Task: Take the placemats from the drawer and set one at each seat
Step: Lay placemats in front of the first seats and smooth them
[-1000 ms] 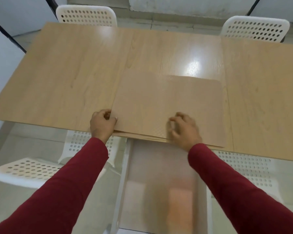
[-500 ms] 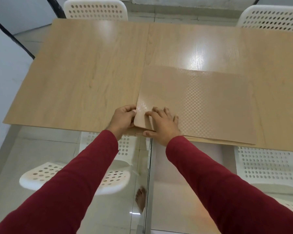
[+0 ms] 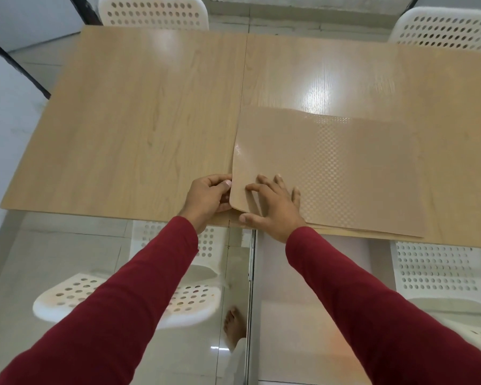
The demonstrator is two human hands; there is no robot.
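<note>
Wood-grain tabletop (image 3: 150,120) lies bare on its whole left half, and no placemat sits at either far seat: the far-left chair (image 3: 153,12) and far-right chair (image 3: 444,30) both face bare wood. Near the middle of the near edge, the left hand (image 3: 207,200) pinches the near-left corner of the placemats (image 3: 331,173), thumb on top and fingers curled under, and that corner curls up slightly. Just to its right, the right hand (image 3: 274,205) rests spread and flat on the stack, pressing it down. The stack lies on the right half, near edge roughly flush with the table edge, several layers showing there. Below, two white chairs are tucked at the near side.

By my reading, the mats are out and piled, and the top one is only being peeled off. Every seat remains to be set.
</note>
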